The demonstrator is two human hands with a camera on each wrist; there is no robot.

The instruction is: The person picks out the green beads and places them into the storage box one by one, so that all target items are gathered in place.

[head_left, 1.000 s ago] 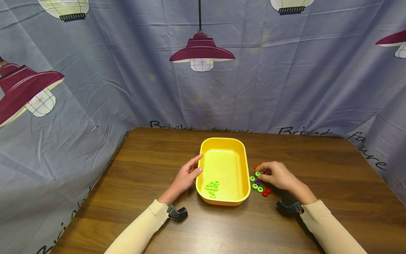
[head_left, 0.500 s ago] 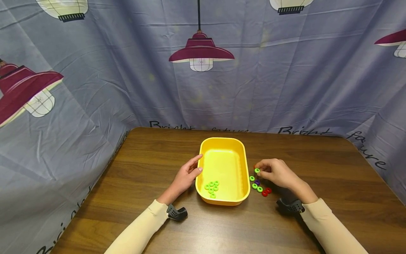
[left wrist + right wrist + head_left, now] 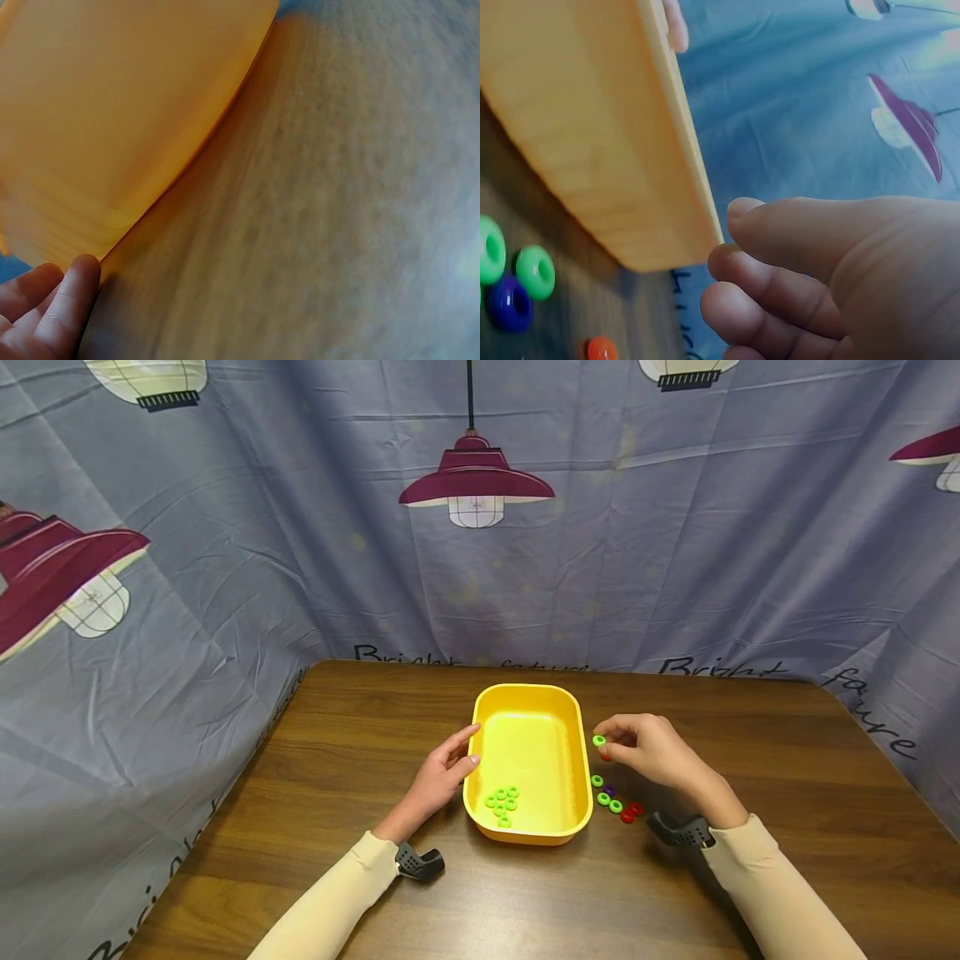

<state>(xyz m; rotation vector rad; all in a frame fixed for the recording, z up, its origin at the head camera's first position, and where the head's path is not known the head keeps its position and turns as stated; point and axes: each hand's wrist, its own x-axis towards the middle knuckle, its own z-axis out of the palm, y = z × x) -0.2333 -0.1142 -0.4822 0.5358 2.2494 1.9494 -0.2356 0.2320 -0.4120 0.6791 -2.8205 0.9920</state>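
Facing me: a grey-blue fabric backdrop (image 3: 330, 568), creased, wrapping round both sides, printed with maroon lamps (image 3: 474, 475) and cream lanterns (image 3: 153, 378). Black script (image 3: 369, 654), "Bright" legible, runs along its lower part. My desk (image 3: 375, 710): brown wood grain, rounded far corners, pale glare nearest me.

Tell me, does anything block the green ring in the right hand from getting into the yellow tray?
Only the right wall of the yellow tray itself, beside the right hand: the green ring would likely have to clear its rim. Nothing else visible stands in between.
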